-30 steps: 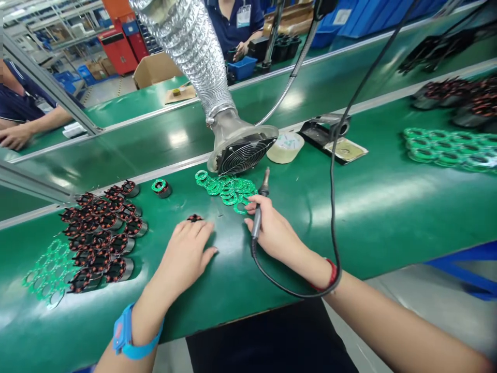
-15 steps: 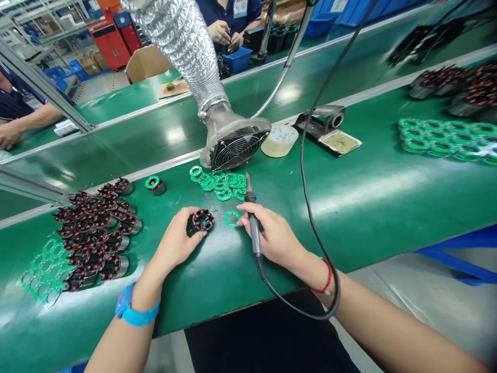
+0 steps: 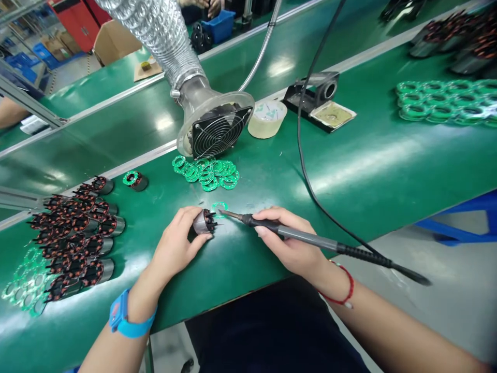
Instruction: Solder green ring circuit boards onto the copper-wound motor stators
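My left hand (image 3: pixel 179 239) grips a motor stator (image 3: pixel 202 221) between thumb and fingers, tilted on its side so its dark pins and copper windings face right. In my right hand (image 3: pixel 289 238) is a soldering iron (image 3: pixel 295 234), held like a pen with its tip pointing left. The tip lies over a single green ring-shaped circuit board (image 3: pixel 219 206) on the bench, just right of the stator; whether it touches the board I cannot tell. Behind the hands lies a loose pile of green ring boards (image 3: pixel 209 172).
A fume extractor hood (image 3: pixel 219 132) hangs above the pile. Several stators (image 3: pixel 83 228) stand at left, with one board-topped stator (image 3: pixel 135 180) apart. A tape roll (image 3: pixel 267 119) and iron stand (image 3: pixel 318 98) sit behind. The iron's cable (image 3: pixel 301 140) crosses the bench; stacked ring boards (image 3: pixel 435 99) lie right.
The soldering iron has swung from pointing away to pointing left. The stator has tipped from facing up to facing right. My right fingers have left the ring board. The view has shifted.
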Demonstrator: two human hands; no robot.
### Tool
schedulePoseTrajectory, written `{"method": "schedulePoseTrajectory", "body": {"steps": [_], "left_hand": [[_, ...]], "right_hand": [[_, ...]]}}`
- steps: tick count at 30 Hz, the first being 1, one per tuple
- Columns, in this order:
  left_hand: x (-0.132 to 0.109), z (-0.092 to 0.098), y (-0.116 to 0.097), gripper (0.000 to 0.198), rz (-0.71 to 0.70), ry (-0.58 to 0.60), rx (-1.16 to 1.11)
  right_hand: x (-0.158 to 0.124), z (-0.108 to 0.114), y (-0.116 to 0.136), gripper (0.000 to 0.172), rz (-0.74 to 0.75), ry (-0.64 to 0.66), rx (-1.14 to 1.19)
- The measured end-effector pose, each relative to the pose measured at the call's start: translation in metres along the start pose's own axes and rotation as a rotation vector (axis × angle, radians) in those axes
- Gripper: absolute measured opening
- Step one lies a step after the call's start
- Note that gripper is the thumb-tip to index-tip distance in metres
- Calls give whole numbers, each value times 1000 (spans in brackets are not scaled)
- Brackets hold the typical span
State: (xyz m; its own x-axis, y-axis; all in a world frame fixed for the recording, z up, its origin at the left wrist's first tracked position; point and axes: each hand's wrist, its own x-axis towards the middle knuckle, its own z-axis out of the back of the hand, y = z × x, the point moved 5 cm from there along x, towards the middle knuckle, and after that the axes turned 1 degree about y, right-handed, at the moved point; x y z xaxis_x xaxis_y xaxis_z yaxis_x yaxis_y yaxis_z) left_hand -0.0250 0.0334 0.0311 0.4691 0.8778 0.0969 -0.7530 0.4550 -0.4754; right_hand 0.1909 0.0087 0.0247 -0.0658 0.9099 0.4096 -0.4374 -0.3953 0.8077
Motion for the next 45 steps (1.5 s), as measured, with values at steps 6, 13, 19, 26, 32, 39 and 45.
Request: {"method": "schedulePoseTrajectory", "body": {"steps": [6,13,19,26,32,39,45], "left_hand": [[2,1,-1,40,6,-83,49],[2,1,0,41,10,-109,92],[2,3,-1,42,-5,-140,113],[3,2,-1,40,-3,-140,126],[2,1,0,42,0,-133,133],[2,1,-1,41,-4,-133,126],[2,1,-1,41,-4,-113,124]], "right_hand": [[0,0,-2,8,-84,12,-5],[1,-1,-2,8,-123,11,-5],[0,-2,-3,9,-141,20,16],[-1,-5,-8,12,-210,61,33],[-2,-7,-12,14,-262,77,77],[-2,-5,-10,14,-266,80,54],[-1,-1,-5,12,-160,2,3]]}}
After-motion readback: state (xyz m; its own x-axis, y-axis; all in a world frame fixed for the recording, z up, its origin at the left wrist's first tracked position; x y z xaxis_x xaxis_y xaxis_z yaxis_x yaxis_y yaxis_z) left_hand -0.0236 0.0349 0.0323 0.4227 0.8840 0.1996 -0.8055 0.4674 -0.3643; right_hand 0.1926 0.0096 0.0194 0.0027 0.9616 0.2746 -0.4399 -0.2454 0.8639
